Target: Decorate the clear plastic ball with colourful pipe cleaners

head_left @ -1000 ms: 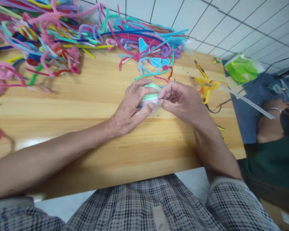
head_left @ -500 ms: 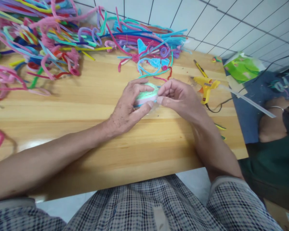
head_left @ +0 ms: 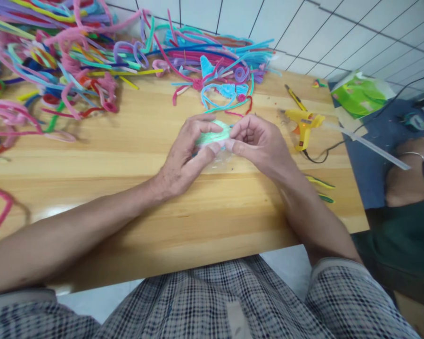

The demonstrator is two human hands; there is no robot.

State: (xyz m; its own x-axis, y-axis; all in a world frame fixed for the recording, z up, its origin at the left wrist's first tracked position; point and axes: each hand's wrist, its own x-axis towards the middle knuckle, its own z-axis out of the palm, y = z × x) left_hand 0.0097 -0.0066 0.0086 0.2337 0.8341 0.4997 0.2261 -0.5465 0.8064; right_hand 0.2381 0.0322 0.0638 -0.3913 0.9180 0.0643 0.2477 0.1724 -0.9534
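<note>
My left hand [head_left: 182,157] is wrapped around a rounded piece covered in mint-green fuzzy pipe cleaner [head_left: 212,136], its fingers over the top and its thumb along the near side. Thumb and bent fingers of my right hand [head_left: 259,141] pinch at the right edge of that piece, where a pipe cleaner seems to end. The exact spot between these fingertips is hidden. Below the piece, something clear and plastic-like [head_left: 222,161] shows just above the wooden table [head_left: 198,216]. Beyond my hands lie light-blue triangular pipe-cleaner shapes [head_left: 207,68].
Pipe cleaners [head_left: 74,56] of many colours heap along the tiled wall. To the right lie a yellow glue gun [head_left: 304,125] with a clear glue stick, a utility knife [head_left: 296,98] and a yellow-green handled tool [head_left: 321,182]. Another person's arm [head_left: 406,174] shows beyond the table's right edge.
The wrapped piece has turned in my hands: its pink and blue bands showed before, and now mostly green shows. More of the clear part is visible beneath it.
</note>
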